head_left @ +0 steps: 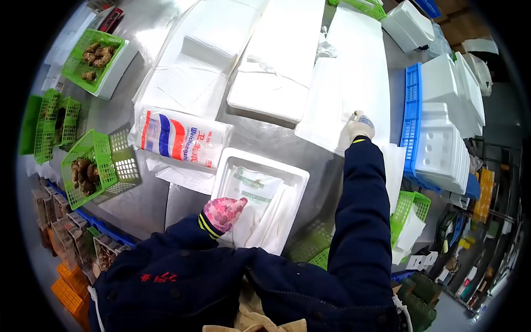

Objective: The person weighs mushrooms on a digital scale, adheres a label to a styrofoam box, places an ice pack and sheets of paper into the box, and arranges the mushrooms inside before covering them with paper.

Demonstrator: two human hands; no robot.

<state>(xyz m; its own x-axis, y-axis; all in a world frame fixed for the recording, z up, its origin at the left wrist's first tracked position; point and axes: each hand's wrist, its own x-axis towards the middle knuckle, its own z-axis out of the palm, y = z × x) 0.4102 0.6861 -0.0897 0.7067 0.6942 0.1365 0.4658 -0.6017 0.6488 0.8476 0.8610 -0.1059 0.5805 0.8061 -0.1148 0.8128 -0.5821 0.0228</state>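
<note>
My left hand [224, 214], in a pink patterned glove, is over the left edge of a white foam box [298, 180]. Its fingers are together; what they hold, if anything, is hidden. Inside the box lies a white plastic bag [255, 185] with green print, folded. My right hand [360, 126], in a white glove, reaches forward with curled fingers to the near part of a stack of white sheets [362, 72], and seems to pinch a sheet there. Beside the box, a printed plastic pack [182, 138] lies on the metal table [260, 135].
More white sheets [282, 61] lie across the table's far part. Green baskets [88, 145] with brown lumpy items stand at the left. A blue crate [410, 119] with white foam boxes [442, 155] is at the right. A green basket [415, 205] sits beside my right arm.
</note>
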